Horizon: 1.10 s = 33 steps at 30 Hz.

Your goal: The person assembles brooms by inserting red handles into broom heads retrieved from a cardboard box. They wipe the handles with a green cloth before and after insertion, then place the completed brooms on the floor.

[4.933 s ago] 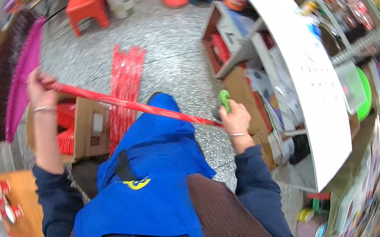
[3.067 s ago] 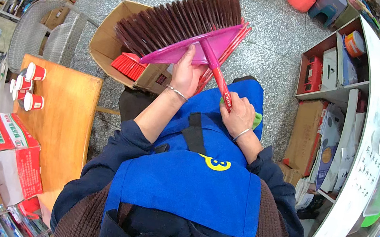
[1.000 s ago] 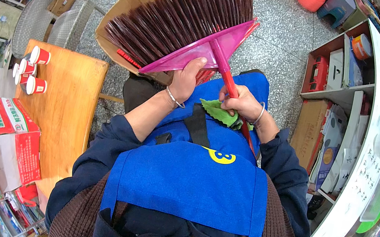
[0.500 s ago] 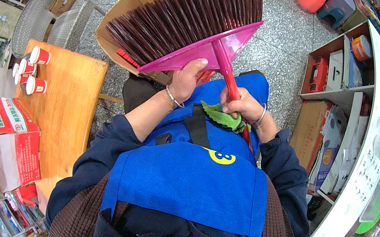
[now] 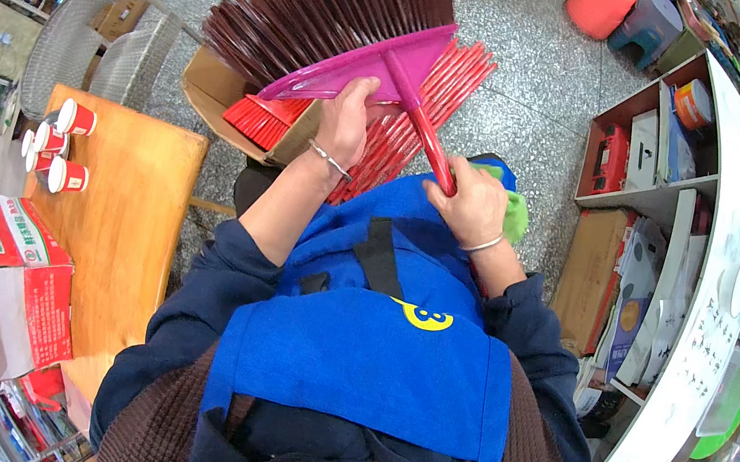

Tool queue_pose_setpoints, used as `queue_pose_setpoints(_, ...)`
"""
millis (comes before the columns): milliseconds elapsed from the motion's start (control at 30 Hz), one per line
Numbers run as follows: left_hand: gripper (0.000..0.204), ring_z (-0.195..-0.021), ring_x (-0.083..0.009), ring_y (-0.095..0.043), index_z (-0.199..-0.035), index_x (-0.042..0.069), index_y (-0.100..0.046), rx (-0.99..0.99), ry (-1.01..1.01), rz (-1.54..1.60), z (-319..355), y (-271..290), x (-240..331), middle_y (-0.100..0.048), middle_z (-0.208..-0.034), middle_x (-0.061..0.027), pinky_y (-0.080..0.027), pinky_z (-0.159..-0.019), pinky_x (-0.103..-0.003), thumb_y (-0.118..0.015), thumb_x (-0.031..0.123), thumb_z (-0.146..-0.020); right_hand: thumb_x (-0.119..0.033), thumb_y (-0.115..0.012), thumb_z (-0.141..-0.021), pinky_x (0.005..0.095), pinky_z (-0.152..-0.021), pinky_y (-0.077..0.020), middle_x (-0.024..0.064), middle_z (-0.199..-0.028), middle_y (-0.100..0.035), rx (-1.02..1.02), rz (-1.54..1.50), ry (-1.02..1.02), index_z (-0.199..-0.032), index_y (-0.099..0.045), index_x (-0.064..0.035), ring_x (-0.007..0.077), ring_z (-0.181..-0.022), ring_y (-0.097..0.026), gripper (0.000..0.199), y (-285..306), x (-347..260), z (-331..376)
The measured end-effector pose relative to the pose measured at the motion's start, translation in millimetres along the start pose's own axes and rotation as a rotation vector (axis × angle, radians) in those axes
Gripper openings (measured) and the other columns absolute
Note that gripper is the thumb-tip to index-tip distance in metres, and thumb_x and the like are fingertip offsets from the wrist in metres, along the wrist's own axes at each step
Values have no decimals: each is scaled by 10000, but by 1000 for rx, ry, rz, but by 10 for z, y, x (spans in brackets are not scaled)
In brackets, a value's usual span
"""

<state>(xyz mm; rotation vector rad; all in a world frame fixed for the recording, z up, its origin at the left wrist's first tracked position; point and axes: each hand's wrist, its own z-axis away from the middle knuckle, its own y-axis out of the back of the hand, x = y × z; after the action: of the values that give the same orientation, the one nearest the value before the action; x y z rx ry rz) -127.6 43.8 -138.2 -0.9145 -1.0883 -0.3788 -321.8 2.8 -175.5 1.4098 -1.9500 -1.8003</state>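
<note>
The left hand point(image 5: 345, 123) grips the pink broom head point(image 5: 359, 71) from below, fingers curled around its edge. The dark bristles point(image 5: 320, 9) fan out to the upper left, above the floor point(image 5: 525, 80). The right hand point(image 5: 469, 204) is closed tight around the red handle point(image 5: 422, 131), close to where it joins the broom head. A green cloth point(image 5: 513, 215) shows just behind the right hand; it may be pinched in that hand too, but the hand hides that part. The broom is held up in front of a blue apron point(image 5: 372, 330). Under it, a bunch of red sticks point(image 5: 409, 119) lies on the floor beside an open box point(image 5: 239, 104) with red brushes point(image 5: 256, 117) inside. To the left stands a wooden table point(image 5: 126, 208) with small red cups point(image 5: 58, 144).
</note>
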Motion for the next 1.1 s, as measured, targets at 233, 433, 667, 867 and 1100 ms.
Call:
queue_pose_setpoints(233,188,-821,-237,-627,-936,-51,-579,127,-67,-63,22,-44,-90,-621,-906,-127,-530,-747,-384,-489,104,-878,-245,-649,-706,384,-561,-393,52,-621,-562,255,210,41,-843,-557,-122,230,-622,-558,206,-319,15,111)
queue_pose_setpoints(433,198,-819,-220,-628,-954,-48,-590,130,-109,-135,74,38,-207,-627,-929,-121,-528,-729,-350,-506,117,-885,-238,-652,-702,385,-547,-402,49,-583,-565,146,224,-1,-879,-559,-134,231,-574,-571,225,-392,75,135)
queue_pose_setpoints(667,202,-810,-214,-626,-960,-51,-596,121,-59,-132,116,52,-278,-628,-927,-116,-527,-736,-346,-513,113,-877,-234,-663,-685,388,-549,-449,86,-605,-592,-80,169,-5,-952,-542,-108,262,-588,-609,319,-386,192,185)
queue_pose_setpoints(867,191,-804,-214,-628,-929,-40,-603,93,-32,-147,121,68,-226,-637,-901,-121,-519,-724,-335,-502,111,-868,-201,-630,-693,454,-590,-479,147,-648,-600,-205,17,-84,-945,-534,-98,332,-625,-608,289,-346,211,173)
queue_pose_setpoints(1100,194,-774,-221,-631,-916,-37,-604,54,-82,-158,112,92,-190,-642,-871,-128,-508,-723,-332,-508,122,-861,-189,-607,-693,455,-629,-477,154,-688,-609,-278,-196,-116,-873,-561,-110,344,-677,-610,202,-284,209,125)
